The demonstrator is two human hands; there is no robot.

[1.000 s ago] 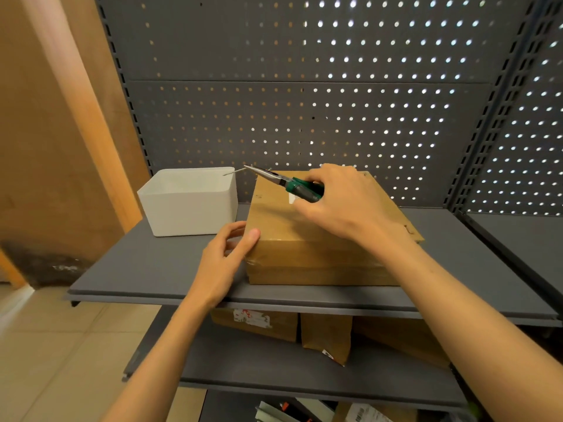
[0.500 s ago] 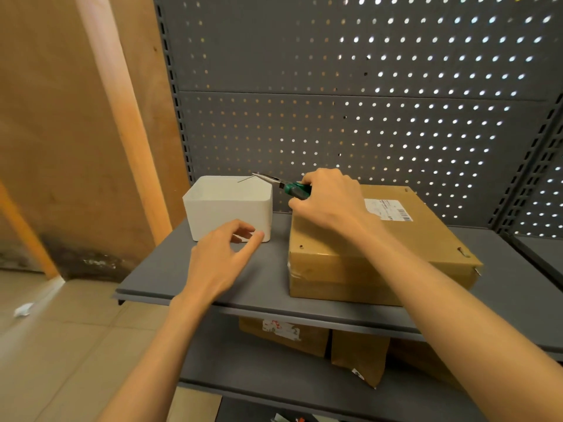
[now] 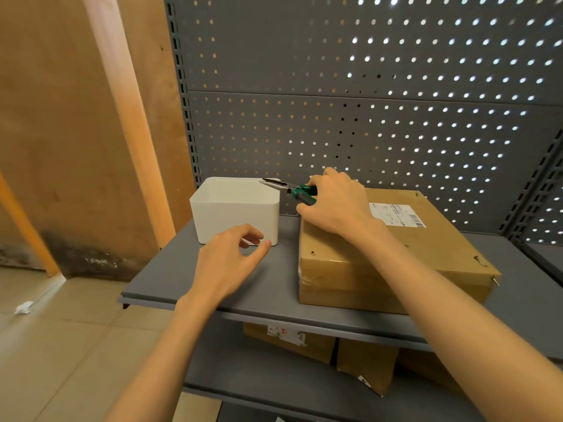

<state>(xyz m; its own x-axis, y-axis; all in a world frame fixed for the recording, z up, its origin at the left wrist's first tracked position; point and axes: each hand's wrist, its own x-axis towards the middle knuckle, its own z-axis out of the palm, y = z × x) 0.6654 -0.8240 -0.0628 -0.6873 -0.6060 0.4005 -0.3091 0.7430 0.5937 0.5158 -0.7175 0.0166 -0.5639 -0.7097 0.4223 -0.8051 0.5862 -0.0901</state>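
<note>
Grey shelf [image 3: 274, 287] backed by pegboard [image 3: 304, 132]. Box [image 3: 411, 257] lies flat on the shelf, label [image 3: 396, 214] on top towards its far side. Parcels [image 3: 365, 363] sit on the level below the box. White open-topped bin [image 3: 234, 217] stands just left of the box, not touching it. Right hand [image 3: 335, 202] sits over the box's far left corner, fingers wrapped round the green handles of the pliers [image 3: 292, 190]. The nose reaches left from the box, over the bin's far right rim. Cannot tell whether the nose is closed; no staple made out in it. Left hand [image 3: 225, 263] hovers left of the box, fingers loosely curled, holding nothing. Judged step: pulling staples from the box, now at the drop-off over the bin. Bin contents: inner walls look bare, floor hidden by the near wall, so count unknown. Two staples [image 3: 480, 261] stand proud at the box's near right corner; small holes [image 3: 313, 253] show at its near left corner. Next move likely calls for carrying the pliers to the right corner, left hand steadying the box, and a straight pull.
</note>
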